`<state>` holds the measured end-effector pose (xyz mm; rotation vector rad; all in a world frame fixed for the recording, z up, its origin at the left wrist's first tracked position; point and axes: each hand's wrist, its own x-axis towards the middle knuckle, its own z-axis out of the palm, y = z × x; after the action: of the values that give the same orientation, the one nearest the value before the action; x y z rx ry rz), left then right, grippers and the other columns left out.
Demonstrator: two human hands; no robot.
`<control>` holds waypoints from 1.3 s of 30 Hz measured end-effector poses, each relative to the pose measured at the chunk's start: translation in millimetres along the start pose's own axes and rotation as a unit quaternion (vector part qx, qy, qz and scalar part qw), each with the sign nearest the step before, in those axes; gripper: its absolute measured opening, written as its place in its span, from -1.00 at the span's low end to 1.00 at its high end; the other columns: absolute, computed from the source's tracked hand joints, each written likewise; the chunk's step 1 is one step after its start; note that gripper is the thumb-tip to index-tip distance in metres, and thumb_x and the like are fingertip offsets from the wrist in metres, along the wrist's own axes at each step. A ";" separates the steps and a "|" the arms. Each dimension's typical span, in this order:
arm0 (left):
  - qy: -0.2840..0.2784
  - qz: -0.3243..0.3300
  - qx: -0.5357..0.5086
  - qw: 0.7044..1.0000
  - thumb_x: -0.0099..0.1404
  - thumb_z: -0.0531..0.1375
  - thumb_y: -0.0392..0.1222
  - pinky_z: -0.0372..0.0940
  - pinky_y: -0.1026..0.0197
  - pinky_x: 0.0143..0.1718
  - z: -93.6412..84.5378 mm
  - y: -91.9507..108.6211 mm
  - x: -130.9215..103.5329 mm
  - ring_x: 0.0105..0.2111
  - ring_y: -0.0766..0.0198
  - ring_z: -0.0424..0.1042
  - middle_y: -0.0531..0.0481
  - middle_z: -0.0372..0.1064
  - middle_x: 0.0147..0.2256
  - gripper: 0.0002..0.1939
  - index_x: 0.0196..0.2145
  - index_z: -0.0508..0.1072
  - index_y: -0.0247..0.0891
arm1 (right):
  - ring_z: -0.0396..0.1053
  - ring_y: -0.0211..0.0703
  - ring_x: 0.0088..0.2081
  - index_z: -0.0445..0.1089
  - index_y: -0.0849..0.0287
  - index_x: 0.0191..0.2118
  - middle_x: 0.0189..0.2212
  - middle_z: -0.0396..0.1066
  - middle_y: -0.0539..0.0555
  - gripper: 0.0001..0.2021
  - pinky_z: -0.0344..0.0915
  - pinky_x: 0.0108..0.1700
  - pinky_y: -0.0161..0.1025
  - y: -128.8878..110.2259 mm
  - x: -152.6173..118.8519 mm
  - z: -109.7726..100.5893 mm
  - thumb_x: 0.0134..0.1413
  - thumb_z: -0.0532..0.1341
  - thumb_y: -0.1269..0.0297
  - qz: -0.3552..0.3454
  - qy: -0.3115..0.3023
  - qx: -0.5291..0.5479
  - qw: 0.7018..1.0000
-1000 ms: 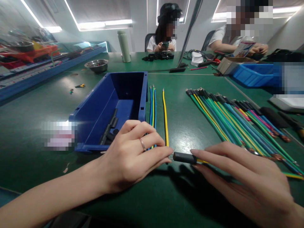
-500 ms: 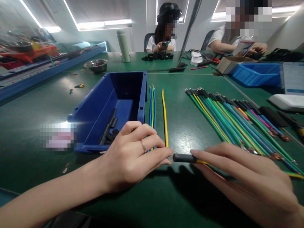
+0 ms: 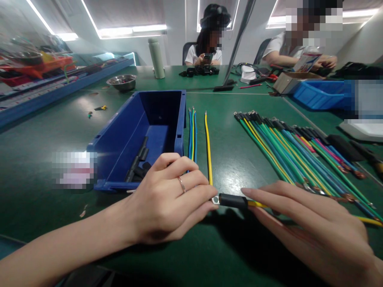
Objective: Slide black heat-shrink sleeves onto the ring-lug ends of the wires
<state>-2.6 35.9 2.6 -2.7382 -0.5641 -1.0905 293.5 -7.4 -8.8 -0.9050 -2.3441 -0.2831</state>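
Note:
Between the thumb and fingers of my left hand [image 3: 172, 199] the silver cable lug [image 3: 216, 200] is pinched by its edge. Right behind the lug a black heat-shrink sleeve [image 3: 233, 201] surrounds the end of a yellow cable [image 3: 257, 204]. That cable runs back between the index finger and thumb of my right hand [image 3: 314, 223], whose fingertips lie at the rear of the sleeve. Its far part is hidden under the right hand. Beyond my left hand lies another yellow cable [image 3: 208, 147], beside a few blue and yellow-green cables [image 3: 193, 133].
A dark blue bin [image 3: 109, 159] with black sleeves [image 3: 140, 163] stands at left. Many sleeved cables [image 3: 281, 147] lie in a row at right. A metal bowl [image 3: 122, 82], a green bottle [image 3: 156, 59] and a light blue bin [image 3: 320, 95] stand farther back; two people sit across.
The lug now shows more clearly at my left fingertips. My right fingers have loosened slightly and slid back, baring more of the sleeve's rear end and the yellow cable.

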 end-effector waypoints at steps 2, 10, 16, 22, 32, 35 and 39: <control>-0.001 -0.004 -0.004 1.000 0.69 0.23 -0.27 0.24 0.03 0.07 -1.1 1.7 0.8 -0.14 0.16 0.50 0.09 0.68 -0.23 -0.86 -0.07 0.60 -0.24 | 0.57 -0.34 -0.44 0.49 0.07 0.12 -0.29 0.67 -0.04 -0.79 0.37 -0.41 -0.37 -0.6 0.3 0.5 0.73 0.09 0.38 0.004 0.000 0.001 1.000; 0.037 0.009 0.035 0.999 0.61 0.21 -0.34 0.24 0.06 0.09 -3.6 1.3 -0.1 -0.14 0.17 0.46 0.11 0.65 -0.24 -0.85 -0.10 0.58 -0.18 | 0.57 -0.29 -0.48 0.50 0.03 0.08 -0.36 0.65 -0.07 -0.80 0.36 -0.44 -0.34 -3.0 -2.3 3.7 0.75 0.10 0.29 0.031 0.003 0.037 0.999; 0.029 -0.052 0.046 0.997 0.51 0.32 -0.35 0.30 0.04 0.12 -13.6 9.7 2.0 -0.12 0.17 0.48 0.15 0.68 -0.21 -0.86 -0.13 0.60 -0.11 | 0.44 -0.35 -0.63 0.48 0.04 -0.25 -0.57 0.48 -0.12 -0.63 0.30 -0.54 -0.38 -5.6 13.6 -1.3 0.74 0.15 0.19 0.066 -0.005 0.098 0.993; 0.040 -0.090 0.003 0.995 0.51 0.28 -0.37 0.33 0.01 0.08 -16.8 17.3 6.3 -0.13 0.20 0.50 0.15 0.64 -0.24 -0.84 -0.16 0.56 -0.10 | 0.53 -0.28 -0.57 0.48 0.03 -0.31 -0.49 0.60 -0.03 -0.57 0.34 -0.52 -0.33 -12.1 1.6 -7.2 0.74 0.14 0.16 0.091 -0.025 0.159 0.983; 0.072 -0.073 0.057 0.993 0.51 0.28 -0.36 0.29 -0.09 0.05 -6.4 0.8 0.0 -0.08 0.08 0.53 0.06 0.64 -0.21 -0.86 -0.15 0.59 -0.14 | 0.31 -0.37 -0.69 0.44 0.04 -0.34 -0.63 0.37 -0.16 -0.49 0.17 -0.61 -0.39 3.7 13.8 -3.8 0.76 0.11 0.00 0.129 -0.085 0.168 0.974; 0.075 -0.093 0.071 0.990 0.51 0.32 -0.36 0.27 -0.10 0.02 -7.6 0.3 0.5 -0.06 0.07 0.51 0.05 0.65 -0.16 -0.87 -0.13 0.59 -0.12 | 0.31 -0.32 -0.70 0.45 0.03 -0.32 -0.63 0.37 -0.15 -0.53 0.14 -0.60 -0.33 12.3 8.7 -2.0 0.74 0.13 0.03 0.118 -0.090 0.144 0.978; 0.063 -0.089 0.090 0.990 0.58 0.29 -0.32 0.20 -0.15 0.05 -5.2 1.1 -1.5 0.01 0.01 0.46 0.03 0.66 -0.11 -0.87 -0.11 0.61 -0.10 | 0.52 -0.24 -0.57 0.48 0.02 0.11 -0.43 0.60 -0.10 -0.83 0.28 -0.51 -0.31 10.6 1.0 2.6 0.72 0.12 0.25 0.076 -0.072 0.115 0.988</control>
<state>-6.4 33.1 5.4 -2.4838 -0.8560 -1.1776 298.8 2.0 -10.4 -1.0101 -2.3610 0.1181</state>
